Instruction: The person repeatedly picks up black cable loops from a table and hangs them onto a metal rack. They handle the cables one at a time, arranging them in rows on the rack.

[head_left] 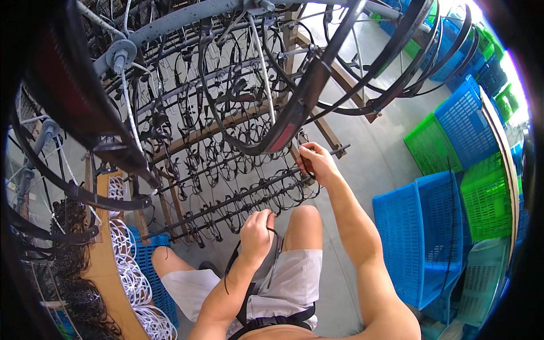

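My left hand [258,233] is closed in front of my lap, with a thin black strap [276,265] looping out of it and hanging down past my wrist. Further forward and to the right, my right hand [316,163] has its fingers pinched together close to the right end of a dark rod [340,151]. What those fingers hold is hidden. Many thin black loops [286,190] hang along this rod and the rods behind it.
Large black straps with dark red patches [283,136] hang close overhead from a grey metal bar [187,18]. Blue crates [396,238] and green crates [430,146] stand at the right. White looped cords [133,263] lie along a wooden board [102,266] at the left.
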`<state>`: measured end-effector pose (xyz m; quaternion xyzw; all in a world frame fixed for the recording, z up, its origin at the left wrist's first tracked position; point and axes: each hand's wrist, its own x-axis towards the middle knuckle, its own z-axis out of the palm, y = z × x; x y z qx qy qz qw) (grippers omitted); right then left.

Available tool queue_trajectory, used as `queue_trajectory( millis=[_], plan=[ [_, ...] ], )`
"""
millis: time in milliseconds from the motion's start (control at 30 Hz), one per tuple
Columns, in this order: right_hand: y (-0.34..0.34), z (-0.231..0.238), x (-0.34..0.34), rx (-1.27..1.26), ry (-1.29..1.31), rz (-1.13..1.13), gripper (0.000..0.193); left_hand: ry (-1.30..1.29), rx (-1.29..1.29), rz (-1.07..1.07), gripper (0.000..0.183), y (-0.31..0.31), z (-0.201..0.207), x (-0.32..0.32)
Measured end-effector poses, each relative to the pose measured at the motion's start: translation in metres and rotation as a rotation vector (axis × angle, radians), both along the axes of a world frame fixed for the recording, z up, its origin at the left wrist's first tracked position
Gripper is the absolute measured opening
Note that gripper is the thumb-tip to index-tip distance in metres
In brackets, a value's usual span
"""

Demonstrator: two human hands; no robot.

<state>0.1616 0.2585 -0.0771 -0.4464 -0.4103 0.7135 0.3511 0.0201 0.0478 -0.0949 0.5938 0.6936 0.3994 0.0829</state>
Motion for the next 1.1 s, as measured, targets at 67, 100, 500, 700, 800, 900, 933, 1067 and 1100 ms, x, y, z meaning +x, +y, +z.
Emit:
queue_trajectory(
  millis=[67,100,500,700,800,900,933,1067,1100],
  plan=[
    [-0.002,0.005,0.002,0.001,0.005,-0.005,0.017,-0.004,0.014,-0.003,0.008,0.001,0.002,-0.001],
    [-0.004,0.007,0.003,0.006,0.004,0.002,0.016,-0.007,0.023,0.000,0.008,0.001,0.002,-0.001],
    [-0.003,0.005,-0.002,0.214,-0.115,0.002,0.017,-0.026,0.034,0.017,0.008,0.005,0.002,0.000],
    [-0.005,0.003,0.000,0.217,-0.072,-0.005,0.017,-0.034,0.051,0.036,0.008,0.003,-0.003,0.001],
    [-0.008,-0.001,0.002,0.264,-0.056,0.005,0.016,-0.031,0.055,0.030,0.008,0.003,-0.002,0.002],
    [-0.012,0.000,0.003,0.318,-0.072,0.005,0.015,-0.030,0.063,0.021,0.008,0.003,-0.003,0.001],
    [-0.013,0.000,0.003,0.337,-0.083,0.003,0.015,-0.031,0.064,0.017,0.009,0.003,-0.004,0.001],
    [-0.013,-0.005,0.004,0.456,-0.148,0.010,0.016,-0.029,0.068,0.015,0.008,0.003,-0.008,0.003],
    [-0.014,-0.005,0.003,0.484,-0.170,0.010,0.016,-0.030,0.068,0.013,0.008,0.002,-0.008,0.003]
  ],
)
